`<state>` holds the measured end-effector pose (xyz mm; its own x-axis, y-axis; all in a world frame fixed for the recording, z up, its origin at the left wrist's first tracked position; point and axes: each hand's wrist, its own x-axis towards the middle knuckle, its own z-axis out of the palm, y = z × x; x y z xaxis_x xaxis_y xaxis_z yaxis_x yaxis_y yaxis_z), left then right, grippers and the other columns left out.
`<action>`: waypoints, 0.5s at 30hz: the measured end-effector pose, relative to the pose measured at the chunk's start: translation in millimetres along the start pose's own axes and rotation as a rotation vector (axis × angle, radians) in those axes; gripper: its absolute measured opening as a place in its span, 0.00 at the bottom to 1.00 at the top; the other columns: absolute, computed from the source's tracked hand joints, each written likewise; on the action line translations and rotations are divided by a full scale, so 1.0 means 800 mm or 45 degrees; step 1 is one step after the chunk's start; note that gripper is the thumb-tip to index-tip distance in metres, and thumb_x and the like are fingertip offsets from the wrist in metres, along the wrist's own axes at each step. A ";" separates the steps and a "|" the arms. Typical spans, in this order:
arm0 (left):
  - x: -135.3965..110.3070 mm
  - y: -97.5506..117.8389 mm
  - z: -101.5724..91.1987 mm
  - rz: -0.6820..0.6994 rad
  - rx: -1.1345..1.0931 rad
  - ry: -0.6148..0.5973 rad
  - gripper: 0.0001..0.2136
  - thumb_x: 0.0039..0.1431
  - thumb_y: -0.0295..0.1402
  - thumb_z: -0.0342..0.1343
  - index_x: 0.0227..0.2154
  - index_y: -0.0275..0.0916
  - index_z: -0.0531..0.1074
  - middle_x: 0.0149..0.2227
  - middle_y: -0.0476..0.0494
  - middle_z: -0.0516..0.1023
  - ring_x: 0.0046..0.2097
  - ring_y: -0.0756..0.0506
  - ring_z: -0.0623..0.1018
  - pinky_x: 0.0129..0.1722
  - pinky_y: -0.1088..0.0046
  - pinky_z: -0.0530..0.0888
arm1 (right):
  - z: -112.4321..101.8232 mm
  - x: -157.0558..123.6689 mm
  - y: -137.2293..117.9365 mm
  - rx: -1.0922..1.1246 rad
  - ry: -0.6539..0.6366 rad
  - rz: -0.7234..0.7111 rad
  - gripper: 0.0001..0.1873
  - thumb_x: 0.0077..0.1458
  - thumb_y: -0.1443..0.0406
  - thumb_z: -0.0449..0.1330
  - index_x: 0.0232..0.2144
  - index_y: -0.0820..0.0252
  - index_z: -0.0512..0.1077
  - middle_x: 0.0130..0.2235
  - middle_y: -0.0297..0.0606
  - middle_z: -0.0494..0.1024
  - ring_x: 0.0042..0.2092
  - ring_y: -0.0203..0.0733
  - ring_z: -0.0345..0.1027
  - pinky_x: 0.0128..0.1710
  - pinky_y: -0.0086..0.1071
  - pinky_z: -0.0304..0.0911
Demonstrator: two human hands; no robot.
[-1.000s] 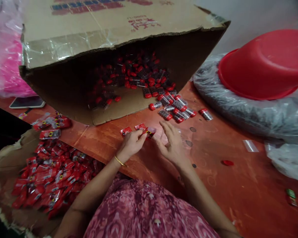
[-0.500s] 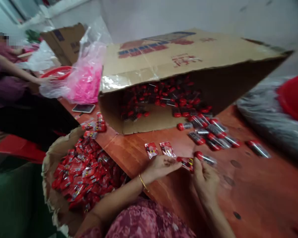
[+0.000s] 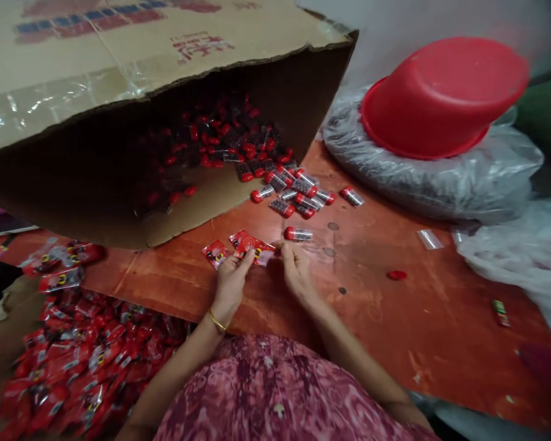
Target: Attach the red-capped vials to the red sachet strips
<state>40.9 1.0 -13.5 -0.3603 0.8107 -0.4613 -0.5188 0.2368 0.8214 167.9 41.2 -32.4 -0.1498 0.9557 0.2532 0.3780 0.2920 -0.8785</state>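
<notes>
Dozens of filled red foil sachets (image 3: 73, 361) are lying heaped at the near left. Just right, the left hand (image 3: 231, 280) is pinching a flat red printed sachet (image 3: 252, 246) over the reddish wooden worktop (image 3: 417, 318); the right hand (image 3: 296, 269) is gripping its other end. One red-capped clear plastic vial (image 3: 297, 234) is lying just beyond, with a red plastic basin (image 3: 441, 98) sitting far right.

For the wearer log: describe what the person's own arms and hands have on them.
Both forearms are bare, with no gloves or sleeves showing. The left hand has a thin gold bangle at the wrist; the right hand wears nothing visible. Below them shows a pink patterned garment.
</notes>
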 end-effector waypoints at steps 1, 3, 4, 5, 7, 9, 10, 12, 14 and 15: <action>0.001 0.004 -0.003 -0.014 -0.018 0.027 0.19 0.30 0.44 0.68 0.20 0.34 0.72 0.19 0.51 0.74 0.22 0.54 0.71 0.23 0.80 0.67 | -0.014 0.010 0.007 -0.150 -0.031 -0.070 0.20 0.60 0.56 0.44 0.32 0.60 0.72 0.31 0.39 0.76 0.34 0.41 0.67 0.36 0.35 0.63; 0.003 0.014 -0.008 -0.037 -0.051 0.049 0.19 0.29 0.44 0.69 0.21 0.34 0.72 0.20 0.51 0.75 0.21 0.55 0.71 0.22 0.81 0.67 | -0.042 0.032 0.026 -0.525 -0.072 -0.166 0.18 0.58 0.55 0.49 0.39 0.62 0.71 0.40 0.46 0.76 0.42 0.47 0.66 0.44 0.41 0.60; 0.003 0.018 -0.010 -0.044 -0.063 0.043 0.20 0.28 0.44 0.69 0.22 0.34 0.73 0.21 0.51 0.76 0.22 0.55 0.71 0.22 0.82 0.67 | -0.053 0.042 0.037 -0.690 -0.085 -0.181 0.20 0.56 0.55 0.51 0.41 0.64 0.70 0.43 0.49 0.75 0.44 0.51 0.65 0.45 0.44 0.58; 0.004 0.021 -0.012 -0.051 -0.074 0.030 0.20 0.28 0.44 0.69 0.22 0.35 0.73 0.22 0.51 0.76 0.22 0.54 0.72 0.22 0.82 0.68 | -0.063 0.049 0.049 -0.814 -0.128 -0.186 0.21 0.55 0.55 0.52 0.43 0.65 0.69 0.46 0.52 0.74 0.45 0.53 0.64 0.46 0.45 0.57; 0.004 0.025 -0.015 -0.063 -0.095 0.002 0.20 0.28 0.43 0.69 0.23 0.35 0.73 0.23 0.50 0.77 0.23 0.54 0.73 0.24 0.81 0.69 | -0.073 0.055 0.069 -0.946 -0.233 -0.220 0.21 0.54 0.56 0.53 0.44 0.66 0.69 0.47 0.53 0.73 0.45 0.54 0.63 0.45 0.46 0.57; 0.004 0.026 -0.019 -0.090 -0.110 -0.033 0.20 0.30 0.44 0.69 0.24 0.36 0.73 0.23 0.50 0.77 0.23 0.53 0.73 0.25 0.80 0.70 | -0.073 0.049 0.081 -0.952 -0.293 -0.255 0.19 0.54 0.56 0.54 0.42 0.66 0.69 0.45 0.52 0.74 0.44 0.53 0.64 0.44 0.45 0.58; 0.005 0.026 -0.021 -0.107 -0.115 -0.050 0.19 0.31 0.44 0.68 0.24 0.36 0.72 0.22 0.50 0.77 0.24 0.53 0.74 0.26 0.80 0.71 | -0.071 0.044 0.083 -0.925 -0.293 -0.252 0.19 0.54 0.56 0.54 0.40 0.65 0.70 0.43 0.51 0.75 0.43 0.53 0.65 0.43 0.45 0.58; 0.006 0.025 -0.025 -0.126 -0.124 -0.067 0.19 0.32 0.45 0.68 0.23 0.36 0.72 0.22 0.50 0.76 0.24 0.53 0.74 0.26 0.79 0.71 | -0.065 0.029 0.077 -0.803 -0.259 -0.190 0.19 0.52 0.54 0.56 0.38 0.64 0.70 0.37 0.49 0.76 0.39 0.51 0.66 0.39 0.43 0.61; 0.008 0.025 -0.029 -0.128 -0.120 -0.067 0.19 0.32 0.45 0.68 0.23 0.36 0.71 0.21 0.50 0.76 0.24 0.53 0.74 0.27 0.79 0.71 | -0.060 0.012 0.059 -0.576 -0.242 -0.132 0.20 0.51 0.52 0.57 0.38 0.62 0.70 0.34 0.45 0.76 0.35 0.47 0.68 0.35 0.40 0.63; 0.008 0.026 -0.030 -0.123 -0.110 -0.060 0.19 0.32 0.45 0.68 0.22 0.36 0.71 0.21 0.51 0.75 0.23 0.53 0.74 0.27 0.79 0.70 | -0.058 0.004 0.048 -0.444 -0.240 -0.129 0.21 0.50 0.51 0.58 0.39 0.61 0.69 0.34 0.43 0.77 0.34 0.46 0.69 0.35 0.39 0.64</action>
<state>9.1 -1.8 -7.3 -0.2699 0.8113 -0.5187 -0.6147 0.2695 0.7413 224.1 57.2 -46.2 -0.3549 0.9075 0.2247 0.6347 0.4103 -0.6549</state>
